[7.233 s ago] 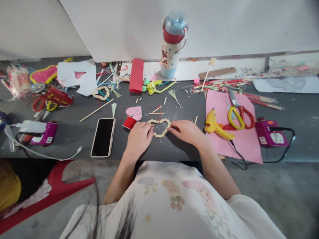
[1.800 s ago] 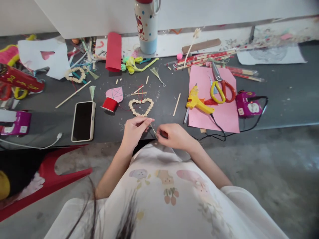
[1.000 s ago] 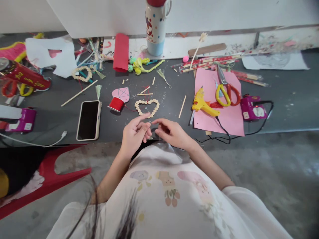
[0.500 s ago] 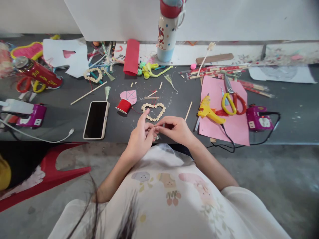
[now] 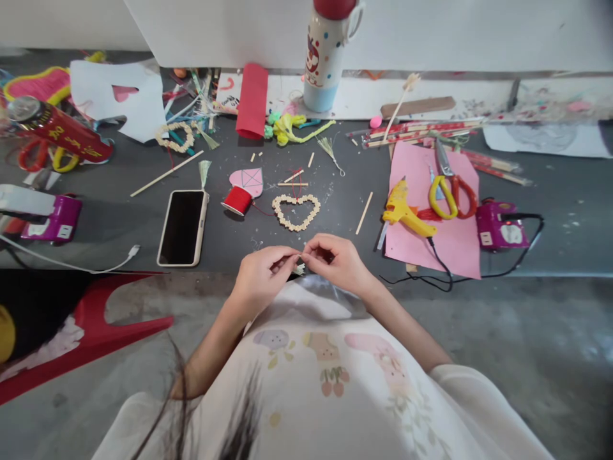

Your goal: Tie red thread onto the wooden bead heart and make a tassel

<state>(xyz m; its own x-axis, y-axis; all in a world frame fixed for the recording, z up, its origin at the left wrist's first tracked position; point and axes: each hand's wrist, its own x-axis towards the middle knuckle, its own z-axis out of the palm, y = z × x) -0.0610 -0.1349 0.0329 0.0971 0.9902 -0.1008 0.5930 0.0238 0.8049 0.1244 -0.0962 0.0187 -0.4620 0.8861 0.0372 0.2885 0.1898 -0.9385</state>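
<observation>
At the table's front edge my left hand and my right hand meet, fingertips pinched together. A small pale tassel hangs just below the fingertips, which close on its top; the thin cord there is too fine to make out. Just beyond my hands lies a heart-shaped frame of small light wooden pieces, with red thread and thin sticks at its top. To its left are a red thread spool and a pink paper heart with drawn lines.
A phone lies left of my hands. On the right, a yellow glue gun and scissors rest on pink paper, beside a purple box. A bottle stands at the back; a red can leans at left.
My left hand has turned over, its raised index finger coming down into a pinch. Both hands have drawn slightly nearer my body, and the view has shifted a little.
</observation>
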